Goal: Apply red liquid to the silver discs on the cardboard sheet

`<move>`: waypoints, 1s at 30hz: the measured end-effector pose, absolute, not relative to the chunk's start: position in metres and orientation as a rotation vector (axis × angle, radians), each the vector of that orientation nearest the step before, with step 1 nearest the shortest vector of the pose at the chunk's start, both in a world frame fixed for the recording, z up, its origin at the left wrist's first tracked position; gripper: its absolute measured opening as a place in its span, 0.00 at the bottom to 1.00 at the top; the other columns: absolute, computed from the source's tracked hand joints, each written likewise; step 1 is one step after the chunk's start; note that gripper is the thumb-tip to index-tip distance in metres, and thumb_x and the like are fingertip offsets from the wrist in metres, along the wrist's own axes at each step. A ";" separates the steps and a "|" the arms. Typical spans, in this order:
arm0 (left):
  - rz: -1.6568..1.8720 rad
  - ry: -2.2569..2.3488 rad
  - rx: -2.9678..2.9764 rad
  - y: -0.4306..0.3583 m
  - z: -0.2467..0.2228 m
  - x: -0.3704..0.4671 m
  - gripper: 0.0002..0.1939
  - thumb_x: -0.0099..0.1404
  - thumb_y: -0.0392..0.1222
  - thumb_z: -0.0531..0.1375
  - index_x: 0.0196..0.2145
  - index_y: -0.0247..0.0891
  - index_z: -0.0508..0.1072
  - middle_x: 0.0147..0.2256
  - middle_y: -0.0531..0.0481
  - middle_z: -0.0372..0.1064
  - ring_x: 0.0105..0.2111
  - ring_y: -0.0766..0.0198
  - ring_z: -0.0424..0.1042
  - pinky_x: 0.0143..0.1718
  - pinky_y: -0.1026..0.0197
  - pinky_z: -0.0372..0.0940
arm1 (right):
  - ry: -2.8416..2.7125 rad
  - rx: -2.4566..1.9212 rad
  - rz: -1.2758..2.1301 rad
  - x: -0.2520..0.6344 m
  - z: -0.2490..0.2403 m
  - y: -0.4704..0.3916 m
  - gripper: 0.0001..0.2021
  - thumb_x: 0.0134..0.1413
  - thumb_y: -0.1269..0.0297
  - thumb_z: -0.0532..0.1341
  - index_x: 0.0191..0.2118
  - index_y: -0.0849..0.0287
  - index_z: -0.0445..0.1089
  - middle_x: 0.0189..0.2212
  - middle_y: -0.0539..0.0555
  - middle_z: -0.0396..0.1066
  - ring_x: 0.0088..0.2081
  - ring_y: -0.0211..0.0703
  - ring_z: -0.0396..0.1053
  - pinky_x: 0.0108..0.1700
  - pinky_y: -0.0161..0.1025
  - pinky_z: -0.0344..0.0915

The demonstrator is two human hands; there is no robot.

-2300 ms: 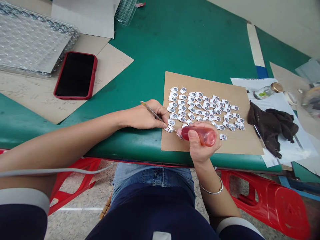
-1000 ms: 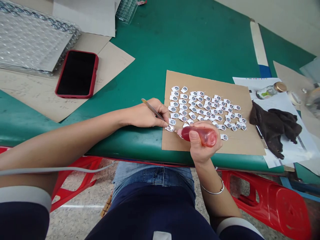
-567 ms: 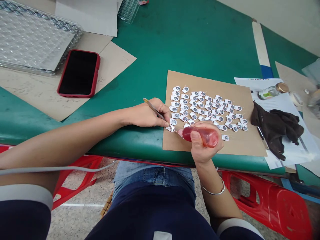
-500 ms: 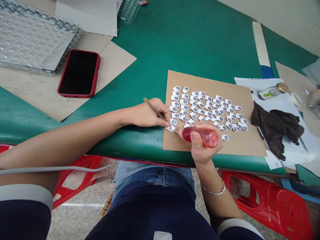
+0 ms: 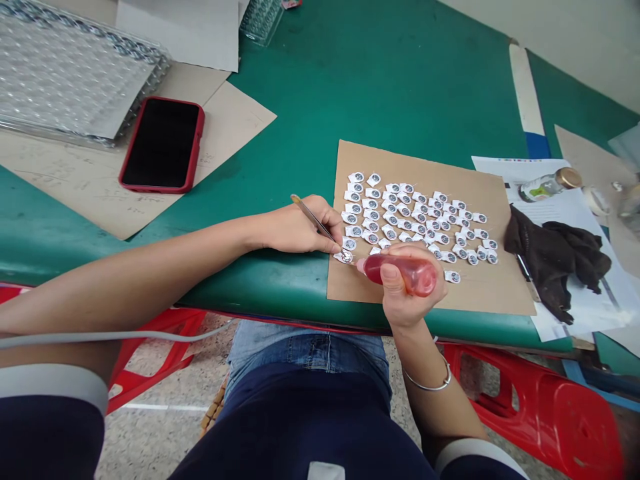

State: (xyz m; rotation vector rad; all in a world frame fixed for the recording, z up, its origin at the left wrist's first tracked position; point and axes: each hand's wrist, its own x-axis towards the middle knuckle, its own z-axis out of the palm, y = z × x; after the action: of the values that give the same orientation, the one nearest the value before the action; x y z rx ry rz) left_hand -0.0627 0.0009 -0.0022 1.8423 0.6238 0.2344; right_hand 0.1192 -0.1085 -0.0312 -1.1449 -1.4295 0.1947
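Observation:
My left hand (image 5: pixel 305 227) pinches metal tweezers (image 5: pixel 314 217), whose tips touch a small white piece with a round dark print (image 5: pixel 343 256) at the near left of a brown cardboard sheet (image 5: pixel 425 297). Wrapped round a squeeze bottle of red liquid (image 5: pixel 400 271), my right hand (image 5: pixel 415 300) holds it tilted on its side. The bottle's nozzle points left, close beside the tweezer tips. Several similar white pieces lie in uneven rows across the cardboard beyond both hands, and one (image 5: pixel 453 277) lies just right of my right hand.
A red-cased phone (image 5: pixel 163 145) and a clear plastic tray (image 5: pixel 65 73) rest at the left on the green table (image 5: pixel 380 73). To the right are a dark cloth (image 5: pixel 555 260), a glass jar (image 5: pixel 549 184) and papers. Red stools (image 5: pixel 565 407) stand below the table edge.
The view has shifted slightly, so the table items appear a little further right. Both hands keep their holds, with the tweezers and bottle almost unmoved over the same piece.

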 end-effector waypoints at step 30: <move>0.605 0.781 2.050 -0.007 0.010 -0.064 0.03 0.54 0.34 0.62 0.28 0.33 0.75 0.28 0.49 0.74 0.28 0.66 0.72 0.29 0.65 0.64 | -0.870 -0.957 0.760 0.166 0.036 -0.040 0.16 0.50 0.48 0.53 0.33 0.57 0.63 0.26 0.51 0.61 0.24 0.39 0.69 0.16 0.34 0.56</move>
State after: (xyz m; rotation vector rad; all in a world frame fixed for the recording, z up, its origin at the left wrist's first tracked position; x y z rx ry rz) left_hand -0.0644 -0.0071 0.0101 2.0499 0.7810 0.6048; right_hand 0.1665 -0.0401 0.0356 -0.9575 -0.8695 0.7599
